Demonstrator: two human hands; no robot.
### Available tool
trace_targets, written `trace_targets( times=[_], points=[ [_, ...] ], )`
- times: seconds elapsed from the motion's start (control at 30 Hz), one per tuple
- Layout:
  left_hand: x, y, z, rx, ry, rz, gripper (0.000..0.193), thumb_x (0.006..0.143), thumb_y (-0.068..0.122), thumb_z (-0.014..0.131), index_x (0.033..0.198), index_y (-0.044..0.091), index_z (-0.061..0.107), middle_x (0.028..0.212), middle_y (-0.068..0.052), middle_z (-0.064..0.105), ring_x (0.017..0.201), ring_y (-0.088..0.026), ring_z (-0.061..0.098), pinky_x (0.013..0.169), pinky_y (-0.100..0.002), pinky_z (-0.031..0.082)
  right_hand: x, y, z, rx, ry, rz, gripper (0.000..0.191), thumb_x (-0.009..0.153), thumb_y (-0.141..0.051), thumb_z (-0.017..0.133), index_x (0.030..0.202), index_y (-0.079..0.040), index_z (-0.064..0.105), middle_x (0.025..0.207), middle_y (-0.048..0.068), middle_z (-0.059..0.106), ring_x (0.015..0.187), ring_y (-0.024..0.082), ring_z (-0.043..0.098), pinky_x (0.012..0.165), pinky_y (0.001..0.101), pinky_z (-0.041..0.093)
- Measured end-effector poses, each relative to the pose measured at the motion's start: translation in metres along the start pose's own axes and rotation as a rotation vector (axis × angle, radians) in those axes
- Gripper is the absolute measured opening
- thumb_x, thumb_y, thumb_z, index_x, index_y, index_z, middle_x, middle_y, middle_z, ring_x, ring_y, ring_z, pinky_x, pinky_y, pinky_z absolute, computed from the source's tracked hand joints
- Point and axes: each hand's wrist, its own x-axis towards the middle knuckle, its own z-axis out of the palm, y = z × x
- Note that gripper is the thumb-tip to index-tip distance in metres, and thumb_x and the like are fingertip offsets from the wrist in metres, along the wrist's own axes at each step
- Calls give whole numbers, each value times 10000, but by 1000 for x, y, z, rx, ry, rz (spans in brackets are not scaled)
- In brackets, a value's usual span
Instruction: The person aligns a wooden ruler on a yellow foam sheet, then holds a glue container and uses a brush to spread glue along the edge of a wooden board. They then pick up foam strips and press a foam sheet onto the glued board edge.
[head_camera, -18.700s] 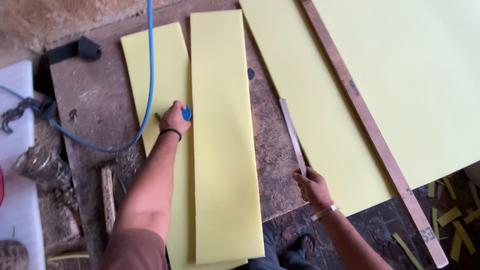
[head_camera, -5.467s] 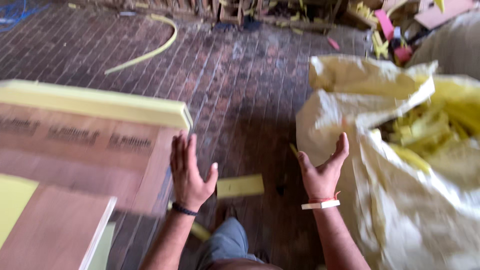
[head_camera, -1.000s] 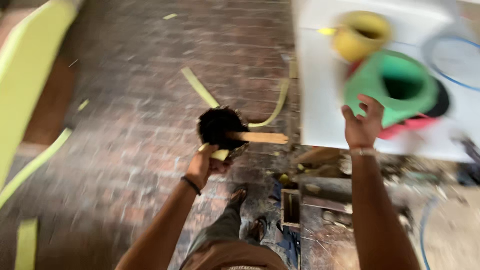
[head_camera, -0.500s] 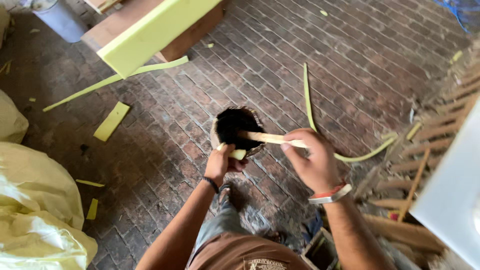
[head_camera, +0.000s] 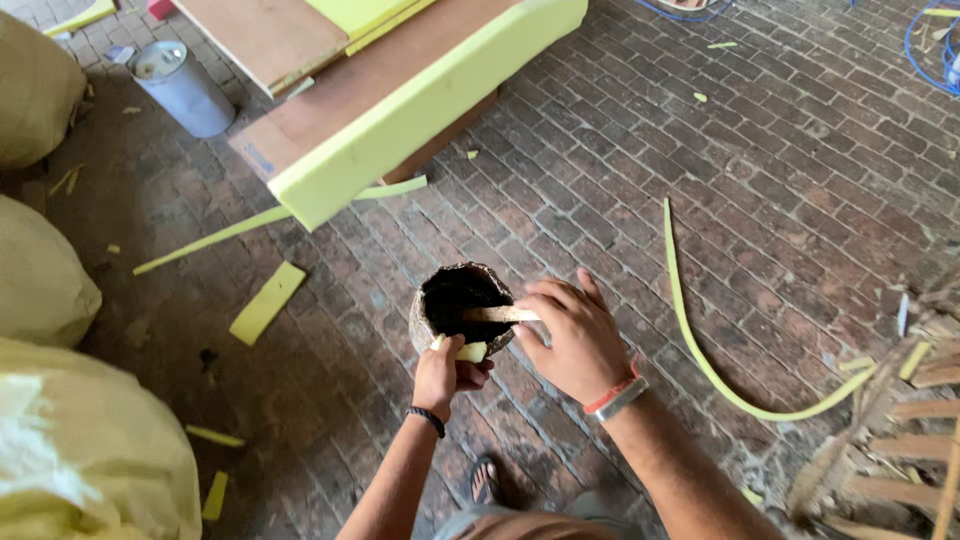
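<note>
head view: right hand (head_camera: 575, 340) still grips stick (head_camera: 497, 314) in pot (head_camera: 460, 305).

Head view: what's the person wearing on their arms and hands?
Both arms are bare, no sleeves or gloves. The left hand has a thin black band at the wrist. The right hand has a red band and a silver bangle at the wrist.

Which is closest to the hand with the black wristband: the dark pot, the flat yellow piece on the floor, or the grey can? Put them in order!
From the left hand:
1. Dark pot, held, just above it.
2. Flat yellow piece, on the bricks to the left.
3. Grey can, far up at the top left.
</note>
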Motion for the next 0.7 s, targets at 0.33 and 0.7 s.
trace_targets(
  times=[0.33, 0.7],
  points=[
    [182, 73, 83, 6, 9, -47, 501, 978, 353, 478, 916, -81, 721, 714, -198, 758, 549, -266, 683, 535, -384, 592, 110, 178, 6, 46, 200, 73, 266, 809, -156, 789, 1054, -84, 714, 1239, 93, 701, 1235, 299, 624, 1140, 507, 384],
    [397, 219, 287, 33, 47, 46, 546, 982, 371, 447, 906, -81, 743, 726, -191, 763, 580, -245, 718, 574, -373, 611, 371, 414, -37, -12, 38, -136, 304, 794, -164, 804, 1074, -80, 722, 1288, 147, 670, 1277, 336, 580, 1170, 528, 314]
  ],
)
